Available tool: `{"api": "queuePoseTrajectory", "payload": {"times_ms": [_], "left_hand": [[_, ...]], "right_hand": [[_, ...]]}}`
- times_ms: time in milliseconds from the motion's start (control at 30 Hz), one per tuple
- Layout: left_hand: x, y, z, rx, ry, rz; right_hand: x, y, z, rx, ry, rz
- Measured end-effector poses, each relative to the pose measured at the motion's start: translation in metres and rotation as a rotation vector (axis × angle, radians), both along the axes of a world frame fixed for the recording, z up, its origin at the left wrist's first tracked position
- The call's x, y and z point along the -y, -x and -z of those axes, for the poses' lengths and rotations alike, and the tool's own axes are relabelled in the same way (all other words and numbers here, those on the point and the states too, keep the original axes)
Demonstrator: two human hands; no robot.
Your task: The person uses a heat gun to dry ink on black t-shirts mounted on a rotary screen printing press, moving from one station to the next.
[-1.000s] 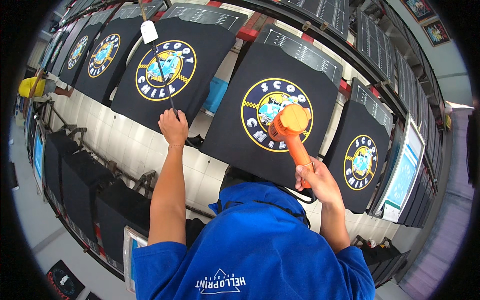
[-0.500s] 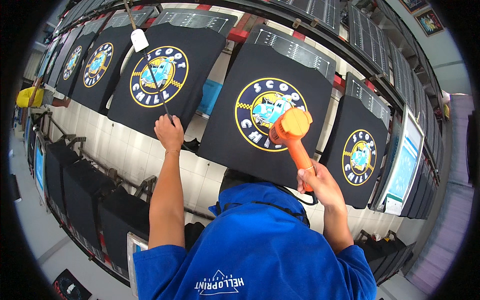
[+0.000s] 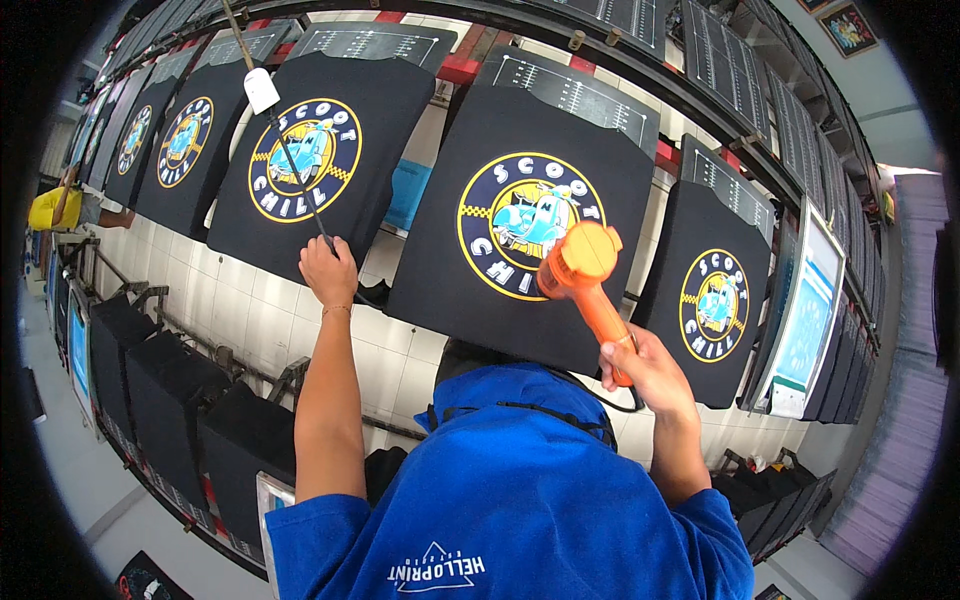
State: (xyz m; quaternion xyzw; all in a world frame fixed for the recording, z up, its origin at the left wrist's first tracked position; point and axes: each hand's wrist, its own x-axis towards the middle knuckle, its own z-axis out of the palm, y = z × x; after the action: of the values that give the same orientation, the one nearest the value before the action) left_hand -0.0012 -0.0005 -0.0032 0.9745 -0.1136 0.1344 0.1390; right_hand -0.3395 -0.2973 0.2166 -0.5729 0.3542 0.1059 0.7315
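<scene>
My right hand (image 3: 645, 368) is wrapped round the handle of an orange hot-air blower (image 3: 588, 258). The blower's head hangs over the lower right part of a round scooter print (image 3: 520, 215) on a black shirt (image 3: 430, 250), its nozzle facing the print. Out to the left, my left hand (image 3: 328, 270) is closed on a thin black cord (image 3: 297, 170). That cord runs up across a second printed black shirt (image 3: 385, 130) to a white plug connector (image 3: 261, 91) hanging from above.
More printed black shirts (image 3: 705, 330) lie on slanted boards on both sides. A framed screen (image 3: 808, 310) stands at the right. Dark rails (image 3: 690, 80) run along the far side. Another rack of black-covered boards (image 3: 170, 390) is at lower left. A person in yellow (image 3: 55, 208) is far left.
The whole view has shifted slightly, moving the shirts a little leftward. The blower sits slightly lower and farther right over the print. Both hands keep their holds.
</scene>
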Motion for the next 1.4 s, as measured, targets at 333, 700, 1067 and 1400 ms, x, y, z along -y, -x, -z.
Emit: {"api": "queuePoseTrajectory", "payload": {"times_ms": [333,700,1067,1400], "left_hand": [[0.003,0.001,-0.003,-0.041,0.012,0.011],[0.004,0.002,-0.002,-0.016,0.014,0.017],[0.002,0.0,0.004,0.019,0.039,0.017],[0.0,0.001,0.002,-0.044,0.005,0.013]], "right_hand": [[0.006,-0.008,0.007,0.042,0.031,0.056],[0.012,-0.005,0.004,0.036,0.032,0.087],[0.018,0.022,-0.003,-0.013,0.012,0.1],[0.017,0.032,-0.007,-0.032,-0.001,0.158]]}}
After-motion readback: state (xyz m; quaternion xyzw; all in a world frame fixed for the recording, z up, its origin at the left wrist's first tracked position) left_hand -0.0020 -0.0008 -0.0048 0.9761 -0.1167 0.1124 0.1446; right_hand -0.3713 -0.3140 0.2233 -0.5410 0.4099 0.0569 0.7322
